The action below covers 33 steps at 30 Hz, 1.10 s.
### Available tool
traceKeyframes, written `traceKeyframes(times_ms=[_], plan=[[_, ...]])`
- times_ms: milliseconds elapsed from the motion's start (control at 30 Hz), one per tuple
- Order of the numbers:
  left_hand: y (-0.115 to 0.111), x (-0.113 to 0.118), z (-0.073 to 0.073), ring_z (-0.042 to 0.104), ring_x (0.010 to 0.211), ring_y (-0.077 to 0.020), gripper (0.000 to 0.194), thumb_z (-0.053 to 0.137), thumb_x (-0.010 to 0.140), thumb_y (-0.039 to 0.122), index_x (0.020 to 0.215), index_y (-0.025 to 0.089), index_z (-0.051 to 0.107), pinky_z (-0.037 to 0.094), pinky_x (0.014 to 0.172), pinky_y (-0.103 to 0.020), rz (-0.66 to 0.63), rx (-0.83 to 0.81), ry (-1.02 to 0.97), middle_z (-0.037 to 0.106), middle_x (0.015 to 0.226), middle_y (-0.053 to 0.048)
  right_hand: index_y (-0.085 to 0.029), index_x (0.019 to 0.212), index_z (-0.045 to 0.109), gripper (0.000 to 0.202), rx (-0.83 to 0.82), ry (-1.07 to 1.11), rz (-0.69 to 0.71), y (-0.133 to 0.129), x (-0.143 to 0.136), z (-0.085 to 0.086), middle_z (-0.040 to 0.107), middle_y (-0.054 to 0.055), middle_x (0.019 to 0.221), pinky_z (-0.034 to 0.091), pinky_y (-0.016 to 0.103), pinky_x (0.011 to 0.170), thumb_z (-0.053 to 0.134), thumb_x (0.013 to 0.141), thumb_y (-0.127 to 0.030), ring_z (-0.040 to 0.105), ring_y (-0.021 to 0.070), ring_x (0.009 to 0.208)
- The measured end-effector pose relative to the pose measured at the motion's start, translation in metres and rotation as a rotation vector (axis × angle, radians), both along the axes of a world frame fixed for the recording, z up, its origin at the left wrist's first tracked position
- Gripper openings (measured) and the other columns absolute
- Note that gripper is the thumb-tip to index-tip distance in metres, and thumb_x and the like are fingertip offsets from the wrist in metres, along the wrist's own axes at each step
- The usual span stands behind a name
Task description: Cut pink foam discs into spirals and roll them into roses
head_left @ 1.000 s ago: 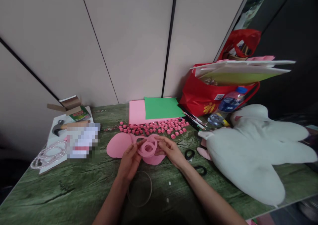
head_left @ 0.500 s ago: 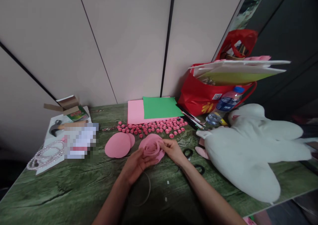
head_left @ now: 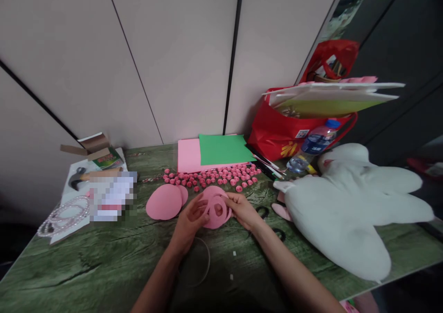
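Pale wall panels stand behind a green wood-grain desk. Near its middle, a flat spiral strip of pink paper is held between the two hands, over a rounded sheet of pink paper. The left hand has its fingers drawn in on the spiral's left side; the right hand pinches the right edge, though the exact contact of its fingertips is too small to make out.

The main risk looks like tearing: the strip is narrow, so uneven pulling by the two hands could rip or crease it. Loosened fingers could let the coils spring apart or tangle. The sheet beneath might be dragged along if a finger catches it. A forward slip could knock the small rolled pink paper flowers out of their cluster. Beside the right forearm lie black loops, apparently scissor handles, which a sideways elbow movement could snag. A thin transparent hoop near the left forearm could likewise be nudged.
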<state>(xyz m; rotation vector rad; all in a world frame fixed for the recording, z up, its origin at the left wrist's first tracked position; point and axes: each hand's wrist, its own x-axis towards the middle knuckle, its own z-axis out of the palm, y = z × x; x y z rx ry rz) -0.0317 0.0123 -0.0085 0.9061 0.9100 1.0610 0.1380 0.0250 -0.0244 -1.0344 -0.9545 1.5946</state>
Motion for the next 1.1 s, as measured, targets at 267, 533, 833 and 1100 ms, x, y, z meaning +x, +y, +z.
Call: traceKeyframes(times_ms=[267,533,833,1100], plan=[[0.0,0.0,-0.002,0.065,0.065,-0.0193,0.019,0.068,0.066,0.029,0.074,0.012,0.071,0.05,0.068,-0.03,0.067,0.011,0.182,0.072,0.072,-0.006,-0.016,0.087,0.064,0.042,-0.065,0.082,-0.067,0.003,0.0,0.0,0.064,0.001,0.068,0.046,0.02,0.05,0.06,0.068,-0.053,0.057,0.0098,0.056],[0.002,0.001,0.003,0.065,0.076,-0.0215,0.019,0.068,0.066,0.023,0.081,0.012,0.071,0.051,0.071,-0.031,0.11,-0.023,-0.043,0.072,0.083,-0.009,-0.017,0.097,0.061,0.047,0.078,0.091,0.008,0.003,0.0,-0.005,0.068,0.003,0.081,0.049,0.025,0.063,0.077,0.054,-0.024,0.062,0.0143,0.069],[0.002,0.0,0.012,0.063,0.089,-0.0248,0.011,0.069,0.066,0.017,0.073,0.011,0.066,0.048,0.084,-0.039,0.103,-0.106,-0.311,0.071,0.088,-0.01,-0.018,0.1,0.059,0.048,0.025,0.113,0.028,0.002,0.003,-0.005,0.066,-0.001,0.072,0.052,0.024,0.053,0.076,0.056,-0.024,0.06,0.0103,0.057],[0.005,-0.002,0.009,0.059,0.1,-0.0282,0.015,0.07,0.066,0.018,0.078,0.01,0.065,0.042,0.091,-0.042,0.139,-0.11,-0.356,0.07,0.094,-0.012,-0.014,0.083,0.063,0.031,0.015,0.122,0.018,0.0,0.002,0.001,0.063,0.0,0.065,0.052,0.022,0.043,0.074,0.06,-0.03,0.057,0.0095,0.05]])
